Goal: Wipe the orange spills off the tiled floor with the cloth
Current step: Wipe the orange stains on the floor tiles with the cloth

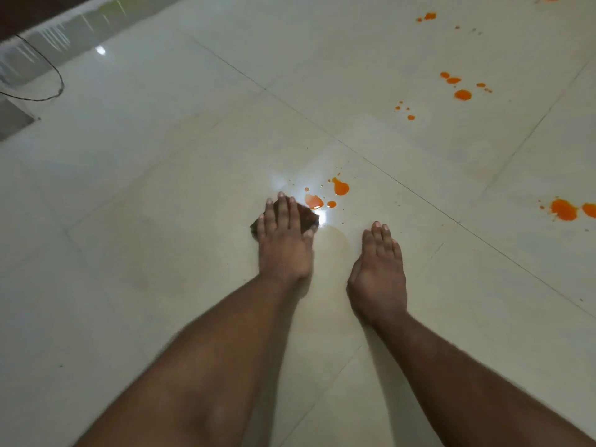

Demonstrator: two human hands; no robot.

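head | left hand (283, 240) flat, pressing cloth (308, 216) | right hand (379, 272) flat, grip empty

No legible text, labels, brands, numbers or signs anywhere in my view. Checked what I can see of the floor (161, 221) tiles and the cloth (308, 217) under my left hand: neither shows any writing or marking.

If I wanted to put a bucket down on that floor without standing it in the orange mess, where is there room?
The pale tiled floor is bare left of the left hand pressing the dark cloth, out to the looped black cable. Orange spills crowd ahead of the cloth and to the right, beyond the right hand.
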